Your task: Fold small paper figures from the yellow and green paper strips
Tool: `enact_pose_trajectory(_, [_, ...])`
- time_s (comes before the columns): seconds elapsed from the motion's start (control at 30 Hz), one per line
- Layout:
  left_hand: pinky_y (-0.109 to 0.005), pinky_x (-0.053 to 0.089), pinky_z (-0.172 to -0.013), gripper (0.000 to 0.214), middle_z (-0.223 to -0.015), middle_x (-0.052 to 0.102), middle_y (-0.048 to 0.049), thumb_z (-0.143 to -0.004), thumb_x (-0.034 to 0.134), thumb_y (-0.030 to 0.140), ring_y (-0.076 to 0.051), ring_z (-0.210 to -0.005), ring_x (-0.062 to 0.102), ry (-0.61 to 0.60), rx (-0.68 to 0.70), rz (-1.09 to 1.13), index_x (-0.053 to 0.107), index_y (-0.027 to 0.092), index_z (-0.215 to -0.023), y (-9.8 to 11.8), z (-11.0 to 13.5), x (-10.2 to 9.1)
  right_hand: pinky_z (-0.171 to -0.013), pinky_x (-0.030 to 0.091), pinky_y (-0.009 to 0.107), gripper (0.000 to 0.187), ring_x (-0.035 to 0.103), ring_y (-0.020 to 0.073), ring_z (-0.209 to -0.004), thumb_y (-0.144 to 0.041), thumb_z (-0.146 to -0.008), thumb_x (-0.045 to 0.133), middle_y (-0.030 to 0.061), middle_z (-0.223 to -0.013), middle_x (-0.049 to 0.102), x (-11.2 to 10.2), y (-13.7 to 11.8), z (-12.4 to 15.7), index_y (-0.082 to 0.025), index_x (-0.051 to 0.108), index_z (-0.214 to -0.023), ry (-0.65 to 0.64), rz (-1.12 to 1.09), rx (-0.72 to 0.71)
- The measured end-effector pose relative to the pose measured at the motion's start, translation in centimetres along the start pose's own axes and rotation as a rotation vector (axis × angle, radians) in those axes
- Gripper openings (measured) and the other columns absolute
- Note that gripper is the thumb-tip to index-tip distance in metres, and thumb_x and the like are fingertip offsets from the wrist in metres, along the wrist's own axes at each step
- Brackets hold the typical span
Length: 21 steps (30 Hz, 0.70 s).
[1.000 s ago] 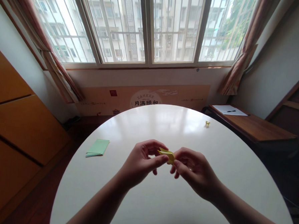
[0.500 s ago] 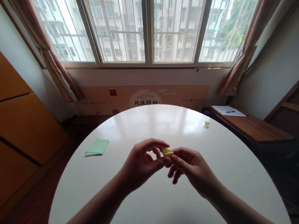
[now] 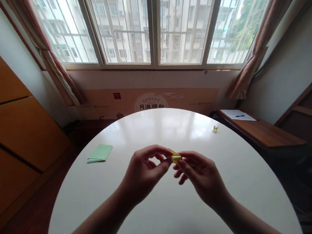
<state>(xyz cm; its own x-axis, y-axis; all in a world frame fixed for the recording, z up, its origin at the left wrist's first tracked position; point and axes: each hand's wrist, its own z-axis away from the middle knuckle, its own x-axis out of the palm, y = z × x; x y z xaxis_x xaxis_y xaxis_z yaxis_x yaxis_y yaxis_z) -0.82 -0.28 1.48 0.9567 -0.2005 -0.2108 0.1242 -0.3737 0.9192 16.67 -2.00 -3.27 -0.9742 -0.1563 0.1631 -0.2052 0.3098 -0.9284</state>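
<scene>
A small piece of folded yellow paper (image 3: pixel 176 158) is held between two bare hands, over the middle of a round white table (image 3: pixel 151 214). Its left end is pinched by the thumb and index finger of the left hand (image 3: pixel 146 167); its right end is gripped by the thumb and fingers of the right hand (image 3: pixel 204 172). Both hands are narrowed around the paper, and part of it is covered by the fingertips. The lower fingers of the right hand are left loosely curled beneath.

On the left of the table, a small stack of pale green paper (image 3: pixel 100 153) is laid flat, its edges slightly uneven. Near the far right edge, a tiny yellow folded figure (image 3: pixel 215 129) is placed, well apart from the hands.

Beyond the table, on the right, a wooden desk (image 3: pixel 278 134) is seen; on it are set a white sheet (image 3: pixel 233 113) and, on the sheet, a dark pen (image 3: pixel 240 116). On the far left, a wooden cabinet (image 3: pixel 11 130) is seen with its fronts closed, its contents hidden. The far wall is filled by a barred window (image 3: pixel 181 31), framed by tied pinkish curtains (image 3: pixel 54 69), with a tan printed panel (image 3: pixel 151 100) set below.
</scene>
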Motion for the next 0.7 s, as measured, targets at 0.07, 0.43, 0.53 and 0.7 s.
enact_pose_trajectory(0.07, [-0.019,0.051,-0.045,0.009,-0.088,0.071,-0.0068,-0.081,0.068,0.02,-0.017,-0.072,0.061,-0.014,-0.04,0.062,0.073,0.016,-0.087,0.1,0.0,0.1,-0.049,0.059,0.027,0.023,0.072,0.0193,-0.065,-0.035,-0.089,0.071,0.0055,-0.077,0.075,0.2,0.0,0.1,-0.02,0.07,-0.106,0.02,0.027,-0.009])
enact_pose_trajectory(0.43, [-0.02,0.051,-0.045,0.011,-0.08,0.073,-0.0051,-0.074,0.065,0.013,-0.015,-0.065,0.061,0.057,-0.098,0.052,0.073,0.015,-0.081,0.2,0.1,0.1,-0.05,0.058,0.028,0.023,0.072,0.0204,-0.066,-0.037,-0.089,0.07,0.0055,-0.078,0.075,0.3,0.4,0.3,-0.021,0.069,-0.106,0.057,0.087,-0.022])
enact_pose_trajectory(0.53, [-0.02,0.05,-0.044,0.009,-0.074,0.071,-0.0038,-0.073,0.066,0.015,-0.014,-0.06,0.06,0.13,-0.092,0.028,0.072,0.015,-0.079,0.1,0.1,0.5,-0.051,0.058,0.029,0.024,0.072,0.0205,-0.067,-0.036,-0.089,0.07,0.0052,-0.079,0.075,0.5,0.6,0.4,-0.022,0.069,-0.108,0.064,0.12,-0.032])
enact_pose_trajectory(0.7, [-0.018,0.051,-0.045,0.011,-0.076,0.071,-0.0023,-0.074,0.065,0.012,-0.014,-0.063,0.062,0.141,-0.094,0.2,0.073,0.017,-0.079,-0.3,0.1,0.9,-0.052,0.058,0.028,0.023,0.073,0.0199,-0.068,-0.036,-0.089,0.071,0.0049,-0.08,0.075,0.8,0.6,0.6,-0.023,0.069,-0.108,0.071,0.122,-0.025])
